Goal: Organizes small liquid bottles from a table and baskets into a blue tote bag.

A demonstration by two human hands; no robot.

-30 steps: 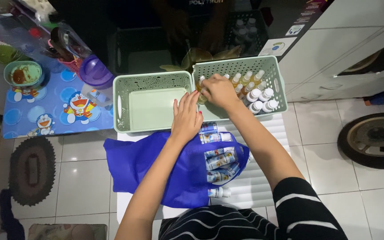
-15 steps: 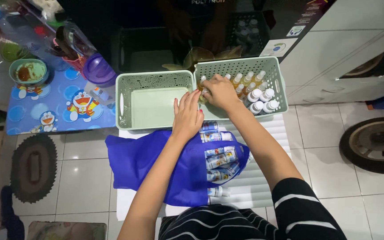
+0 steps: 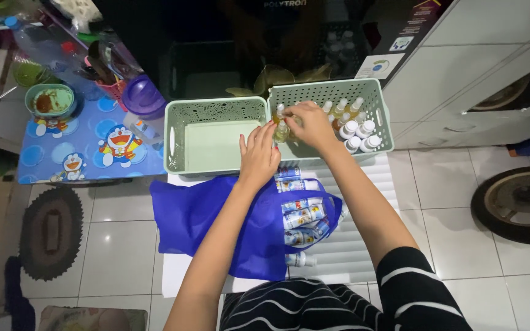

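Note:
Two pale green plastic baskets stand side by side on a white board. The left basket (image 3: 176, 138) holds nothing. The right basket (image 3: 381, 119) holds several small bottles (image 3: 357, 129) with white caps. My right hand (image 3: 308, 122) is over the right basket's left end, fingers closed on a small yellowish bottle (image 3: 282, 130). My left hand (image 3: 259, 156) rests at the join of the two baskets, fingers together and touching that same bottle. Below the hands lies an open blue cloth bag (image 3: 216, 224) with several labelled white bottles (image 3: 302, 214) inside.
A low table with a blue cartoon cloth (image 3: 87, 150) stands to the left, carrying a green bowl (image 3: 49, 101), a purple bowl (image 3: 142, 95) and clutter. White cabinets (image 3: 480, 67) are on the right. A wheel (image 3: 519, 205) sits at the right edge. A dark round mat (image 3: 50, 233) lies on the tiled floor.
The hands have stayed at the join of the baskets; the right hand's fingers have closed more clearly on a small yellowish bottle. The view shifted slightly.

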